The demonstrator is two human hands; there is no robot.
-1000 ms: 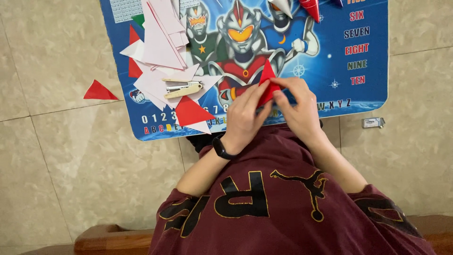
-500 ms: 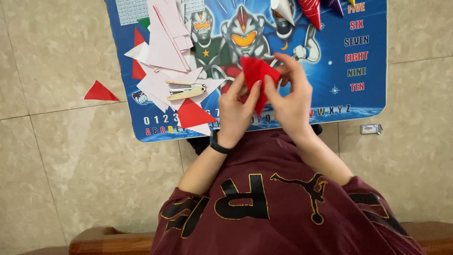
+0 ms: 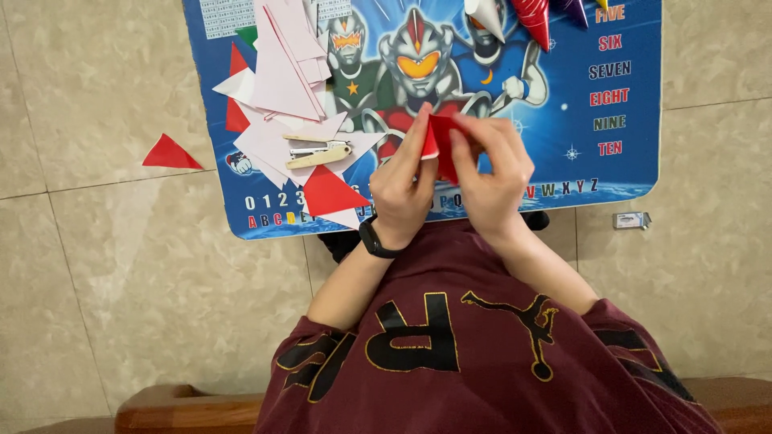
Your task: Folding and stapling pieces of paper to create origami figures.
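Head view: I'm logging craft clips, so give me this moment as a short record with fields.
left hand: pinches the red paper, black watch on the wrist
right hand: grips the same paper from the other side
table: blue, cartoon print
stapler: lies on the paper pile, left of the hands
floor: red triangle on the tiles

Two hands, the left hand (image 3: 404,186) and the right hand (image 3: 492,173), meet on one folded red paper piece (image 3: 441,143). One stapler (image 3: 317,152) lies on one blue printed mat (image 3: 635,96). Two loose red triangles show plainly: one red triangle on the mat (image 3: 330,193), one red triangle on the floor tiles (image 3: 169,153). One black wristband (image 3: 372,239) and one small grey box (image 3: 630,219) complete the count.
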